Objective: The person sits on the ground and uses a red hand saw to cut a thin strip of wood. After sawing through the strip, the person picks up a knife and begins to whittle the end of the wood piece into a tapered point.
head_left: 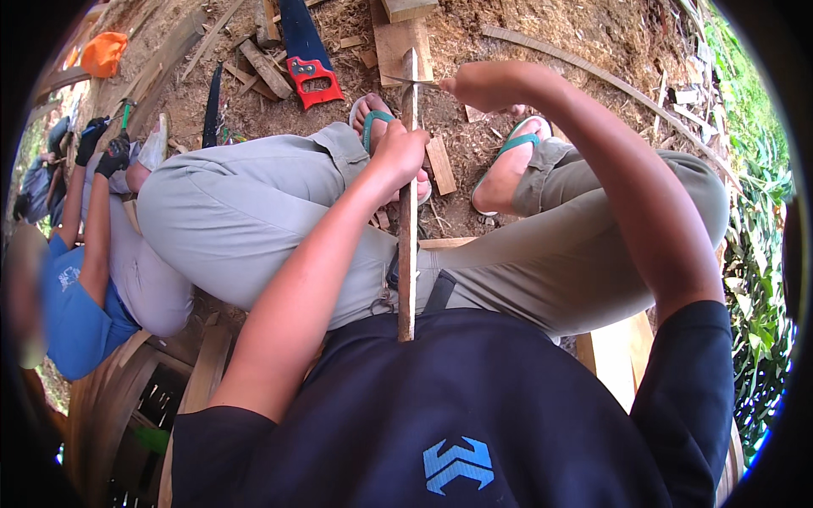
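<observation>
Long brown wooden stick (pixel 408 229) was clasped in left hand (pixel 401 153), thin metal blade (pixel 427 84) gripped in right hand (pixel 467 85) crossing near its tip.

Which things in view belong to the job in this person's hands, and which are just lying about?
In the job:
- wooden stick, in the left hand
- thin blade, in the right hand

Apparently lying about:
- red-handled saw
- curved wooden strip
- small wood offcut

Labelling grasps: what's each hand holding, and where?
Left hand: wooden stick, nearer its far end. Right hand: thin blade, by its right end; any handle is hidden.
</observation>
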The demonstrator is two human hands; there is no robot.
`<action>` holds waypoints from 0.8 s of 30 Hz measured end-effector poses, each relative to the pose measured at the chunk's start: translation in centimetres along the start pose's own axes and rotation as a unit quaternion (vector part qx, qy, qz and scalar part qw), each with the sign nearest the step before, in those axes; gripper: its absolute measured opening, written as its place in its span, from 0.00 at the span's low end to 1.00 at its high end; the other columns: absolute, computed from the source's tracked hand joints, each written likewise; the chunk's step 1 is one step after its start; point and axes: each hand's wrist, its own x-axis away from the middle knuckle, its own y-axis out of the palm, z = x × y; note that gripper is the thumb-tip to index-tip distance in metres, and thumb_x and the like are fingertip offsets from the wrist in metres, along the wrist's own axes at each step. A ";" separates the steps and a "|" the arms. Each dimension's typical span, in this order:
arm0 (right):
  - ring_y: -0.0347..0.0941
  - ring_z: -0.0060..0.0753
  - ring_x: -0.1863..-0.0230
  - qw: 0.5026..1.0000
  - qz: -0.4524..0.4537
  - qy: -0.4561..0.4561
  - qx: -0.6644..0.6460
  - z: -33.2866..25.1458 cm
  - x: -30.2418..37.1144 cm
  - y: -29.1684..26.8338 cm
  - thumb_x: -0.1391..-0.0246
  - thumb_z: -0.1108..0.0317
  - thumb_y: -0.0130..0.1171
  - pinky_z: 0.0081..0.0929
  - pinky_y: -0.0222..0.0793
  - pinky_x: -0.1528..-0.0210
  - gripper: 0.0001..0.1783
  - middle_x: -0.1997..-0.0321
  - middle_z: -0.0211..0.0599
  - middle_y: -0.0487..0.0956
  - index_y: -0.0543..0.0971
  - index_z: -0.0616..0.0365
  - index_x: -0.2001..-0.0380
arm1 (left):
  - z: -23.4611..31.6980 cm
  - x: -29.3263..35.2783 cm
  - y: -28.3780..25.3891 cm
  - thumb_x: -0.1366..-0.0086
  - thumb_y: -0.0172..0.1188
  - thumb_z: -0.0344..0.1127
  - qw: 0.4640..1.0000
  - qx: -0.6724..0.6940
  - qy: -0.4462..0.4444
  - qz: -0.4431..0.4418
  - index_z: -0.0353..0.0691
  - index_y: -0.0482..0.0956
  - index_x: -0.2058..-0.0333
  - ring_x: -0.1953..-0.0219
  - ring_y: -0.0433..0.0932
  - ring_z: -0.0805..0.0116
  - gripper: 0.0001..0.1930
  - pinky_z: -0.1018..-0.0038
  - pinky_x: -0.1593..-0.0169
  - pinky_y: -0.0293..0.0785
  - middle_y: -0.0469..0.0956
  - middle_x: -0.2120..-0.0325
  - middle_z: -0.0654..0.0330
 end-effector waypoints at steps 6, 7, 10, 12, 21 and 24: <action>0.74 0.48 0.78 0.998 -0.023 -0.006 0.066 -1.7 1.7 -0.9 0.27 0.53 0.33 0.50 0.73 0.74 0.32 0.79 0.48 0.75 0.76 0.74 0.62 | 0.3 0.3 -0.7 0.31 0.51 0.39 0.998 0.030 -0.029 -0.053 0.45 0.66 0.56 0.83 0.69 0.76 0.10 0.72 0.84 0.70 0.68 0.73 0.65; 0.75 0.48 0.77 0.999 0.021 -0.001 0.037 -3.2 3.1 -1.5 0.28 0.53 0.36 0.50 0.74 0.73 0.30 0.78 0.49 0.76 0.77 0.73 0.63 | 0.2 0.6 -0.7 0.30 0.52 0.40 0.999 0.030 -0.019 -0.009 0.46 0.66 0.56 0.83 0.70 0.76 0.09 0.72 0.84 0.69 0.69 0.74 0.67; 0.79 0.47 0.73 0.964 0.197 -0.108 0.141 -0.3 1.4 -2.0 0.39 0.59 0.51 0.45 0.74 0.71 0.18 0.75 0.45 0.80 0.81 0.63 0.72 | 0.7 0.6 0.2 0.30 0.52 0.40 0.999 0.014 -0.008 -0.033 0.46 0.66 0.56 0.84 0.70 0.76 0.09 0.72 0.84 0.69 0.69 0.75 0.67; 0.80 0.50 0.64 0.942 0.236 -0.130 0.201 0.3 0.0 -2.7 0.44 0.62 0.57 0.45 0.74 0.65 0.11 0.68 0.46 0.83 0.83 0.58 0.70 | 0.4 0.7 -0.2 0.30 0.52 0.39 1.000 0.009 -0.020 -0.016 0.46 0.66 0.56 0.84 0.69 0.76 0.09 0.72 0.84 0.68 0.69 0.76 0.68; 0.81 0.43 0.70 0.916 0.389 -0.009 -0.097 3.4 2.3 -4.4 0.39 0.56 0.54 0.41 0.78 0.64 0.24 0.69 0.56 0.82 0.83 0.72 0.69 | 2.1 2.1 0.0 0.30 0.51 0.39 0.999 0.013 0.050 -0.016 0.45 0.66 0.57 0.86 0.68 0.77 0.08 0.74 0.86 0.68 0.68 0.75 0.66; 0.58 0.27 0.91 0.893 0.301 -0.008 -0.334 4.0 2.7 -5.1 0.38 0.47 0.57 0.32 0.58 0.85 0.28 0.87 0.33 0.68 0.78 0.67 0.75 | 4.3 3.4 0.0 0.30 0.51 0.39 0.993 0.044 0.106 -0.030 0.43 0.66 0.54 0.87 0.68 0.76 0.11 0.74 0.87 0.69 0.69 0.76 0.65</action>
